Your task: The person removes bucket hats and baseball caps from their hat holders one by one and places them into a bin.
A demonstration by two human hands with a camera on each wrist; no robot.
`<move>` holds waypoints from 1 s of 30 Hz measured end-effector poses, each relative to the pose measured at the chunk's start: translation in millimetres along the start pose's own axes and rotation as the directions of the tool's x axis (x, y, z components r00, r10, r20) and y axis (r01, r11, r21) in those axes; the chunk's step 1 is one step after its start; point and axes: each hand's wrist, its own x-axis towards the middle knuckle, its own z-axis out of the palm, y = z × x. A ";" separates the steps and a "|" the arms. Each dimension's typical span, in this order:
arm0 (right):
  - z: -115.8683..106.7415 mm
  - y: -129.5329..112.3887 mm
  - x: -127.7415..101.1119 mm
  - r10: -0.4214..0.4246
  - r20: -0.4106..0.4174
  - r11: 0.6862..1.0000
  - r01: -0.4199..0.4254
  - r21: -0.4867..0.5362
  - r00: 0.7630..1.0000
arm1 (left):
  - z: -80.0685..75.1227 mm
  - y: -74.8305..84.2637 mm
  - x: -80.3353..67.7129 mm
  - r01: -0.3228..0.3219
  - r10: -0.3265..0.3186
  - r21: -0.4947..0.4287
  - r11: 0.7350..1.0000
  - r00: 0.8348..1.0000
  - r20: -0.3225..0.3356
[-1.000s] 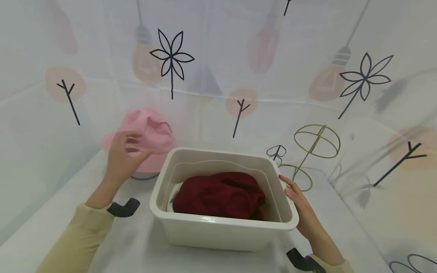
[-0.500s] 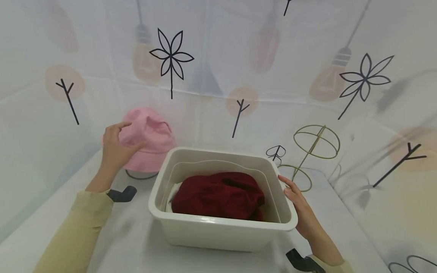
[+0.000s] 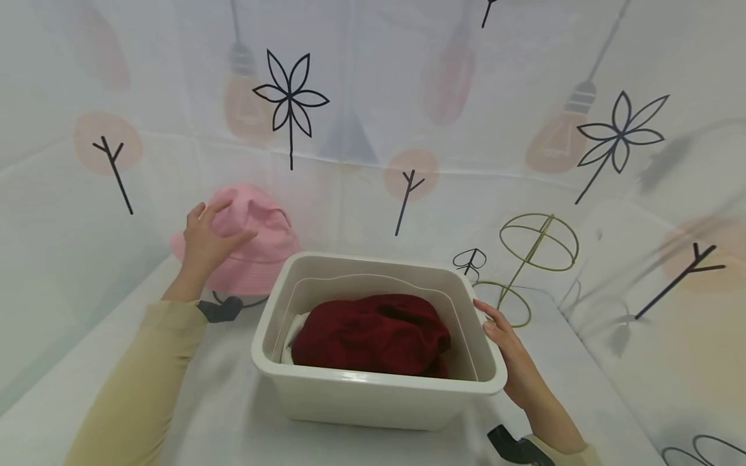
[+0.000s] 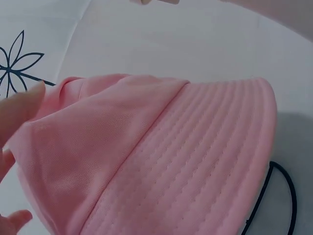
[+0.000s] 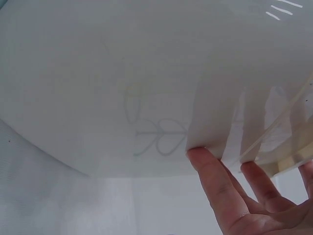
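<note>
A pink bucket hat (image 3: 256, 223) sits at the back left, its stitched brim (image 4: 205, 156) filling much of the left wrist view. My left hand (image 3: 206, 243) is at the hat's crown, fingers spread and thumb apart; whether it touches the cloth I cannot tell. In the middle stands a white plastic bin (image 3: 373, 395) with a crumpled dark red cloth item (image 3: 373, 333) and something white (image 3: 294, 336) inside. My right hand (image 3: 513, 356) rests against the bin's right side near the rim. Its fingertips (image 5: 199, 155) touch the glossy outer wall in the right wrist view.
A gold wire stand (image 3: 536, 252) rises behind the bin at the right. Below the pink hat shows a black wire loop (image 4: 291, 196). Another dark wire shape (image 3: 699, 450) lies at the lower right. Printed white cloth (image 3: 361, 213) hangs behind the white table (image 3: 204, 401).
My left hand has moved forward, first a little left and then right, up to the pink hat's crown. The right hand and the bin have stayed almost in place.
</note>
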 end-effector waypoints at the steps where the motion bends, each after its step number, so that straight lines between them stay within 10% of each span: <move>1: 0.1 0.1 0.0 0.001 -0.001 1.000 -0.001 0.001 1.000 | 0.5 -0.3 1.1 0.004 -0.004 -0.003 1.000 1.000 0.000; 8: -0.3 0.9 -0.5 -0.004 0.011 1.000 0.004 0.005 1.000 | 3.4 3.1 6.0 -0.020 0.016 -0.045 0.999 0.996 -0.091; 13: -0.8 0.9 -0.6 -0.005 0.012 1.000 0.005 -0.002 1.000 | 3.8 9.5 4.9 0.111 -0.127 -0.125 0.986 0.984 -0.128; 21: -0.5 1.2 -0.5 0.000 0.012 1.000 0.000 -0.005 1.000 | 3.5 24.2 6.2 0.314 -0.365 -0.319 0.894 0.924 -0.114; 30: -1.0 0.9 -0.2 0.002 0.014 1.000 -0.002 0.004 1.000 | 2.0 36.9 8.1 0.330 -0.465 -0.544 0.772 0.876 -0.129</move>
